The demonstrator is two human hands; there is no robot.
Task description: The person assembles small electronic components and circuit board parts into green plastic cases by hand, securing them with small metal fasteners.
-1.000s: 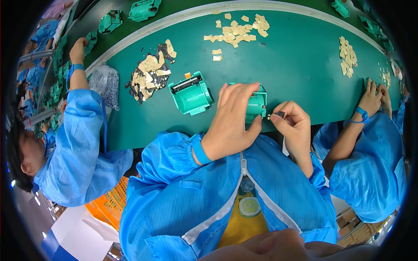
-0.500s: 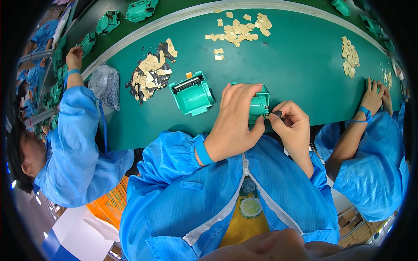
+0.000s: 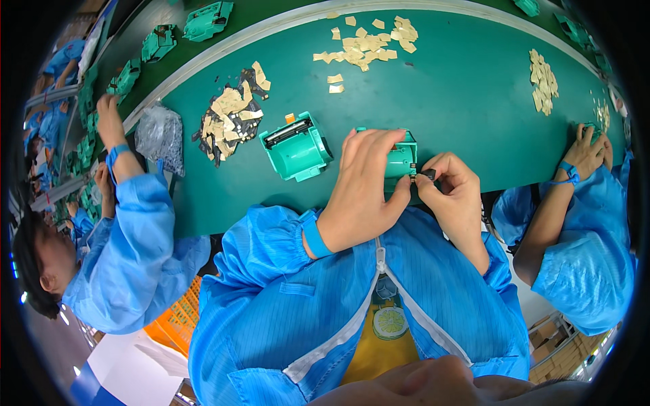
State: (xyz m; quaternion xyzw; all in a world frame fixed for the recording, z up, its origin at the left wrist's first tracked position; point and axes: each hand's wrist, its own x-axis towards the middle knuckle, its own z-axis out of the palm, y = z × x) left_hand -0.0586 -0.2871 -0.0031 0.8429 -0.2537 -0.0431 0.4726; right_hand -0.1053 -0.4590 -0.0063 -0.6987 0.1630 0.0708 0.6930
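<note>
Leftmost, a co-worker's hand (image 3: 108,122) is raised toward a row of green casings (image 3: 159,42) beyond a pale rail (image 3: 223,53). Next, on the green tabletop (image 3: 474,95), a clear plastic bag (image 3: 160,139) of small parts is seen, followed by a heap of tan and black scraps (image 3: 229,111). Beside it, an open green casing (image 3: 298,154) with a dark bar and an orange tab is set down. At centre, near the table's front edge, a half-covered casing (image 3: 401,162) is held by the left hand (image 3: 369,183), its fingers kept close together over the casing and its thumb spread away toward the lower right corner. Farther back, loose tan pieces (image 3: 365,51) are scattered. Just right of the casing, a small dark piece (image 3: 428,174) is pinched between thumb and forefinger of the right hand (image 3: 452,193); whether the casing is touched by it cannot be told. Far right, a tan pile (image 3: 543,81) is seen.
</note>
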